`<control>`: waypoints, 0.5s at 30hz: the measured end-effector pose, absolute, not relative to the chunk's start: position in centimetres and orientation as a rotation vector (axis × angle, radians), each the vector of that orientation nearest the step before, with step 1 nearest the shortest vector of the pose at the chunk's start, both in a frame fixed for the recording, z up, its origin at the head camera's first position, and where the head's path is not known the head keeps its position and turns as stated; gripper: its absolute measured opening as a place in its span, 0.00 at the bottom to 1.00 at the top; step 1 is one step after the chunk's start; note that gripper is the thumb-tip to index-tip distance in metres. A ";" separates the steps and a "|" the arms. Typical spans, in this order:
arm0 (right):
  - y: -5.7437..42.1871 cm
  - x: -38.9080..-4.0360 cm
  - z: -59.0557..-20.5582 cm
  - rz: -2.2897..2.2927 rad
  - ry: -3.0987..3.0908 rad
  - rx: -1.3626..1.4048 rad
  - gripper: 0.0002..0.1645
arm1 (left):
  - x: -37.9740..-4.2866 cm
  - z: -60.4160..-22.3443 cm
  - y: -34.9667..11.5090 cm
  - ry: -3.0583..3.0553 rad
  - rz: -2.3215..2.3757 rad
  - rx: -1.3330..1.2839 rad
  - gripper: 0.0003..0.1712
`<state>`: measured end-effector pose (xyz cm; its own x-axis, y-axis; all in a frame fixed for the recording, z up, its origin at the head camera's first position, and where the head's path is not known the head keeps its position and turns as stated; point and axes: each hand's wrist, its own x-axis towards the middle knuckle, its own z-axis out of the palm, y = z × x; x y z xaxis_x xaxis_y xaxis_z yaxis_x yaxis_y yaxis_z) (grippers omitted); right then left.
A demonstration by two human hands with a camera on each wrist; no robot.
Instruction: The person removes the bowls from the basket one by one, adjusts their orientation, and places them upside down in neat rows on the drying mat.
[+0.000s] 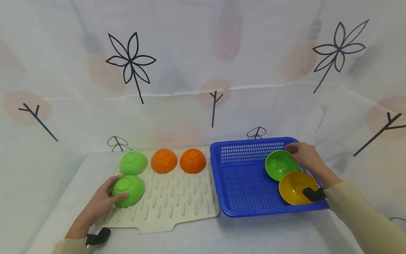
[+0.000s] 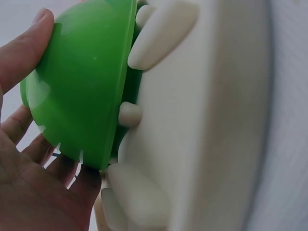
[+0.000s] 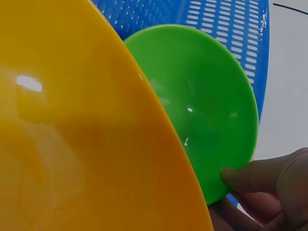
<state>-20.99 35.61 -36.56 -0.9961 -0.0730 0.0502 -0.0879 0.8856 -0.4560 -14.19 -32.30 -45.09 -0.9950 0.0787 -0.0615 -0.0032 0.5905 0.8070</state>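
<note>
Head view: left hand (image 1: 103, 198) gripped upturned bowl (image 1: 133, 191), rack (image 1: 177, 208) beneath; right hand (image 1: 305, 156) pinched green bowl (image 1: 279, 165), yellow bowl (image 1: 295, 185) below its wrist. Clean lift likely meant not bumping yellow bowl.

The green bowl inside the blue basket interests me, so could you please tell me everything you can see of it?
The green bowl is round, smooth and glossy, apparently plastic, with small highlights inside. Nothing shows in its visible interior. Its opening faces the head camera, towards the back right of the blue basket. The right hand pinches its rim, thumb inside and fingers outside. The yellow bowl overlaps its near edge in view; whether they touch is unclear.
</note>
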 end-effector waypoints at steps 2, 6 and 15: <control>35.6 -21.0 -36.6 0.723 -3.016 0.129 0.20 | -14.2 -45.0 -32.3 2.723 1.378 0.078 0.49; 35.6 -20.9 -36.5 0.722 -2.986 0.110 0.20 | -14.2 -45.0 -32.3 2.720 1.386 0.105 0.49; 36.0 -20.9 -36.5 0.764 -2.877 0.054 0.20 | -14.1 -44.8 -32.3 2.730 1.381 0.105 0.48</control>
<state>-20.86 36.04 -36.53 -0.9858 0.0072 0.1680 -0.0771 0.8686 -0.4894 -14.09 -32.32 -44.82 -0.9944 0.0972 -0.0410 0.0246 0.5912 0.8061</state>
